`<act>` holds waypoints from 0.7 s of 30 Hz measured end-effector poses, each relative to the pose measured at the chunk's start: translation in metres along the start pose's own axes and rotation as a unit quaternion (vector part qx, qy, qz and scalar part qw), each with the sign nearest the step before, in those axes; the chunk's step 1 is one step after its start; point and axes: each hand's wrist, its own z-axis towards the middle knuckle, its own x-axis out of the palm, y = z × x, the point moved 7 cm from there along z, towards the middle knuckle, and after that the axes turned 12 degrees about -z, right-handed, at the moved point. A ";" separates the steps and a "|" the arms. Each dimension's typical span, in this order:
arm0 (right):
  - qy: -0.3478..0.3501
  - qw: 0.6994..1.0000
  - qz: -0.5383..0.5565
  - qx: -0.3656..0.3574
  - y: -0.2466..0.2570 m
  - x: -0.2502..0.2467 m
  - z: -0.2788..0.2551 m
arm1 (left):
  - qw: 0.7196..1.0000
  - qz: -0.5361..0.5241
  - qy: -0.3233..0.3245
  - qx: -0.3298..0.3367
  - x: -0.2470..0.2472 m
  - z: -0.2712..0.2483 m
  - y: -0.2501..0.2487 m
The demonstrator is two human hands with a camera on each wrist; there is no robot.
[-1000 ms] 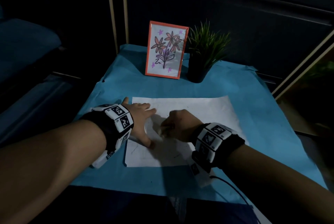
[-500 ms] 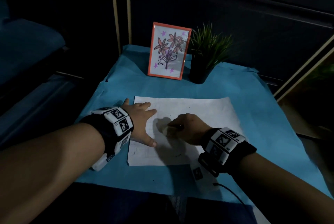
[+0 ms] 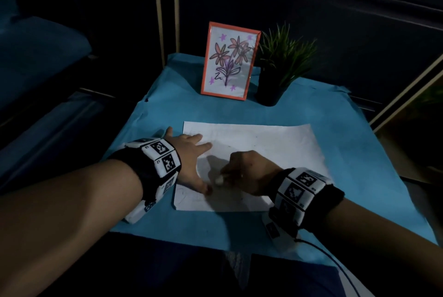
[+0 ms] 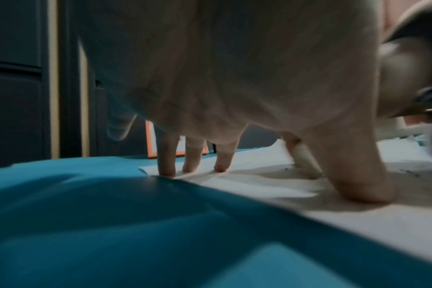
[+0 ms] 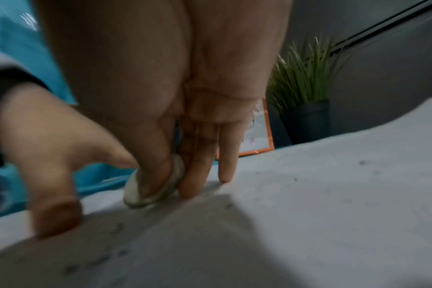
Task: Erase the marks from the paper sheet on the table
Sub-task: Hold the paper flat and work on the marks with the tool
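On the blue-covered table, the paper sheet lies near us. Our left hand spreads flat on its left edge, pinning it. Our right hand pinches a worn white eraser against the sheet's near left part. We should rub short strokes away from the pinned edge; faint marks, blurred here, seem to remain.

Orange-framed flower drawing upright at table's far edge, dark-potted grassy plant just beside it
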 end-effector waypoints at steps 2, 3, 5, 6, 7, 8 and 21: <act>-0.019 0.999 0.000 0.031 -0.005 -0.003 0.009 | 1.000 0.008 -0.005 0.003 -0.002 0.000 -0.001; -0.020 0.999 0.002 0.040 -0.006 -0.002 0.011 | 1.000 0.011 -0.008 0.003 -0.003 0.000 -0.002; -0.006 0.999 0.005 0.041 -0.005 0.006 0.008 | 1.000 0.021 -0.014 0.004 -0.005 0.000 -0.004; 0.007 0.999 0.007 0.031 -0.004 0.010 0.003 | 1.000 0.024 -0.013 0.004 -0.006 0.000 -0.006; 0.020 1.000 0.007 0.014 -0.002 0.013 -0.001 | 1.000 0.027 -0.013 0.005 -0.006 0.000 -0.007; 0.027 1.000 0.004 -0.002 0.000 0.013 -0.005 | 0.999 0.030 -0.013 0.005 -0.007 0.000 -0.008; 0.023 0.998 0.038 0.038 -0.006 0.014 -0.005 | 0.999 0.032 0.001 -0.005 -0.005 -0.002 -0.007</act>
